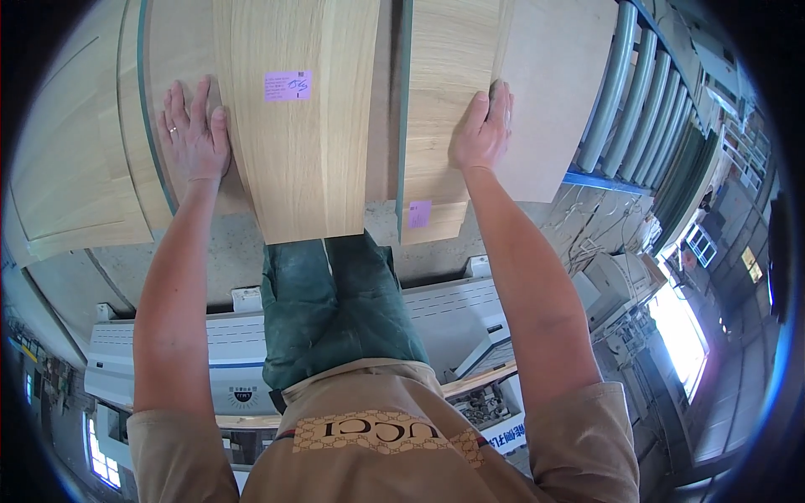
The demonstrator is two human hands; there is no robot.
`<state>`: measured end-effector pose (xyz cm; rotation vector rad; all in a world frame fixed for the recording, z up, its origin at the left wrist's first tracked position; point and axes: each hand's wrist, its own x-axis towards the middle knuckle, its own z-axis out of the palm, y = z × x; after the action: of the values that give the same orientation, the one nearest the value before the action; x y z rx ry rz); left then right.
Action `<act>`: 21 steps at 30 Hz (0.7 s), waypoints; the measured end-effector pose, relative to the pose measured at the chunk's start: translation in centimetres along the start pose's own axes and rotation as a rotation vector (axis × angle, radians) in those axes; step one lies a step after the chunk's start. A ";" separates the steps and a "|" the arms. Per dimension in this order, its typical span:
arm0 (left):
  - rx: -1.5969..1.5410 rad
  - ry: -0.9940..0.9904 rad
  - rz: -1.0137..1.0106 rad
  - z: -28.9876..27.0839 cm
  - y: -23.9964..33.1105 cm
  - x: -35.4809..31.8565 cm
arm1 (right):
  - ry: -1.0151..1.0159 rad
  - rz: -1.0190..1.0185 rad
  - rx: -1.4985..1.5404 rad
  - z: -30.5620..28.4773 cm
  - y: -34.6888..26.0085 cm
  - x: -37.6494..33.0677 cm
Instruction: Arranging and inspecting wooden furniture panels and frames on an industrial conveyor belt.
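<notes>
My left hand (pixel 194 132), a ring on one finger, lies flat with its fingers apart on a brown board (pixel 180 42). Its thumb is beside the left edge of a wide wood-grain panel (pixel 306 159) bearing a purple label (pixel 288 85). To the right lies a narrower wood-grain panel (pixel 436 126) with its own purple label (pixel 419 214). My right hand (pixel 486 130) rests along that panel's right edge, fingers stretched out, thumb apart. The undersides of both hands are hidden.
More wood-grain panels (pixel 71 134) lie at the far left. A brown board (pixel 549 92) spreads right of my right hand, up to a grey roller conveyor (pixel 625 109) with a blue frame. White machinery (pixel 159 344) stands near my legs, above a concrete floor (pixel 423 264).
</notes>
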<state>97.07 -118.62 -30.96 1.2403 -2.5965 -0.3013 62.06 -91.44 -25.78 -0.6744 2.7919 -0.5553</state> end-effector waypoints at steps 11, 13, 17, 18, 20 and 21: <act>0.001 0.002 0.001 0.1 -0.2 -0.1 | -0.004 -0.016 -0.019 0.2 0.2 0.0; 0.000 0.000 0.000 0.1 -0.2 -0.1 | 0.016 -0.004 -0.005 0.2 0.3 0.0; 0.011 0.002 -0.001 0.1 -0.3 0.0 | -0.010 -0.012 -0.023 0.2 0.4 0.0; 0.011 0.002 -0.001 0.1 -0.4 0.0 | -0.015 -0.007 -0.023 0.2 0.4 0.0; 0.004 0.003 0.004 0.1 -0.3 0.0 | -0.019 -0.002 -0.023 0.1 0.5 0.0; 0.004 0.003 0.004 0.1 -0.2 0.1 | -0.018 -0.002 -0.023 0.1 0.5 0.0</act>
<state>97.16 -118.79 -31.09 1.2358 -2.5974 -0.2935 61.85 -91.07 -26.12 -0.6838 2.7850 -0.5155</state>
